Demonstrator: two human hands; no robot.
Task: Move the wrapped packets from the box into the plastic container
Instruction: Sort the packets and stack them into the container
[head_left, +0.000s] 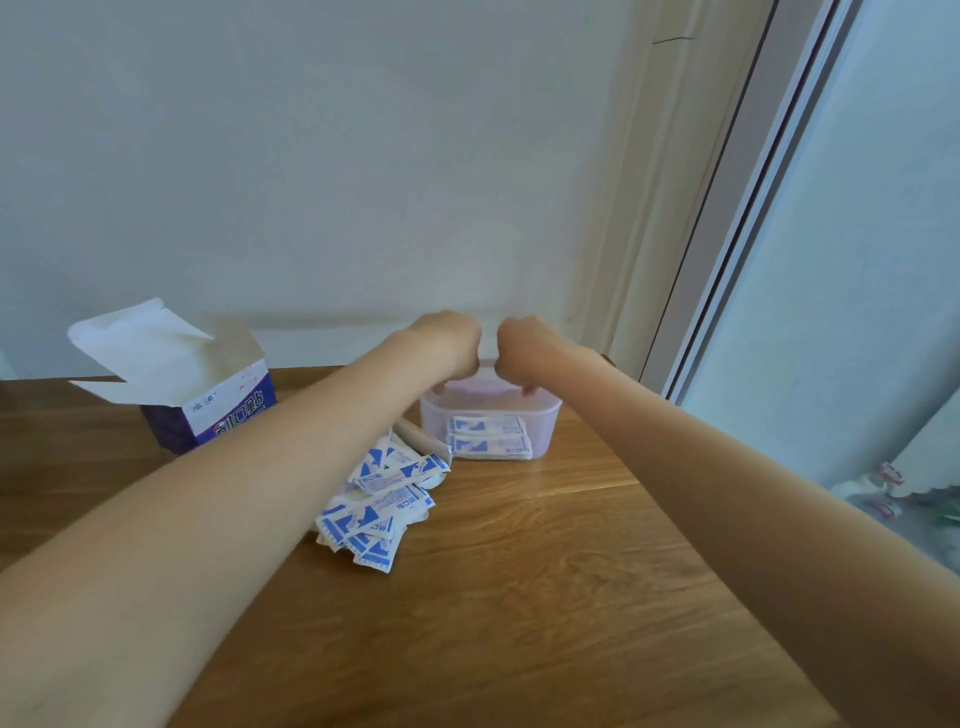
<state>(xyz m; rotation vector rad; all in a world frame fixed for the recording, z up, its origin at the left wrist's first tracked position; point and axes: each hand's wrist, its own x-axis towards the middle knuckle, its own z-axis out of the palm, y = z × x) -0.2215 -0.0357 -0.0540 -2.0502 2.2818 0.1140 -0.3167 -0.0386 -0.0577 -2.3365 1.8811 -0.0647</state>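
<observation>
A translucent pinkish plastic container stands at the back of the wooden table. Through its wall I see blue-and-white wrapped packets stacked flat inside. My left hand and my right hand are side by side over the container's top. Their fingers curl down onto its top edge at either side, with only the fingertips showing. A loose pile of wrapped packets lies on the table in front and to the left of the container. The purple-and-white box stands at the back left with its flaps open.
A white wall runs right behind the table. A window frame stands at the right, past the table's right edge. Both forearms stretch across the table from the near side, and the left one hides part of the packet pile.
</observation>
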